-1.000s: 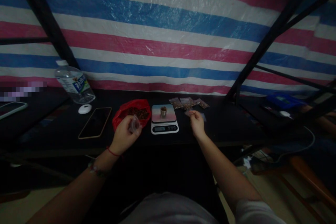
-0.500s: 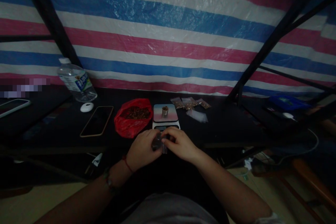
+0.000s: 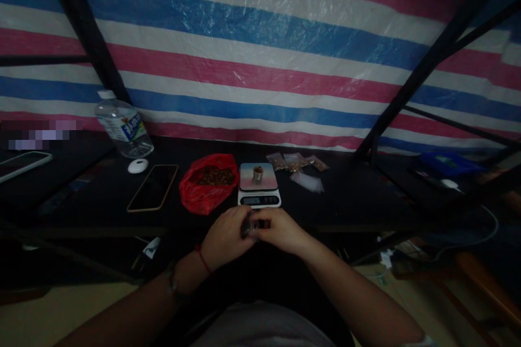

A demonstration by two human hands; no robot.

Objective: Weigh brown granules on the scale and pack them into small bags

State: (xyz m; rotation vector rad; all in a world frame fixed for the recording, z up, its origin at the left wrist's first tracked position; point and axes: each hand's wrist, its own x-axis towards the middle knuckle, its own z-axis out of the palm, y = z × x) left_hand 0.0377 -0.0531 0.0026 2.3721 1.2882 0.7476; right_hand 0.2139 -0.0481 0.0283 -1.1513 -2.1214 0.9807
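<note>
My left hand (image 3: 228, 232) and my right hand (image 3: 280, 227) meet at the table's front edge, fingers closed on a small clear plastic bag (image 3: 252, 226). Fingers hide most of the bag. Just beyond them lies a white digital scale (image 3: 266, 199), its display facing me. On its plate stands a small metal cup (image 3: 258, 174) filled with brown bits. To the left, an opened red plastic bag (image 3: 195, 198) holds loose brown dried material (image 3: 215, 175). Right of the scale lie several small filled bags (image 3: 295, 162) and a fan of flat clear bags (image 3: 308, 182).
A phone (image 3: 153, 188), a white rounded case (image 3: 138, 166) and a clear plastic bottle (image 3: 125, 127) stand left on the black table (image 3: 350, 195). Another phone (image 3: 24, 164) lies farther left. Dark metal posts rise on both sides before a striped plastic sheet (image 3: 260, 54).
Both hands have drawn slightly down from the scale, so its display shows fully. The fingers have closed in around the small bag. The whole view has shifted a little.
</note>
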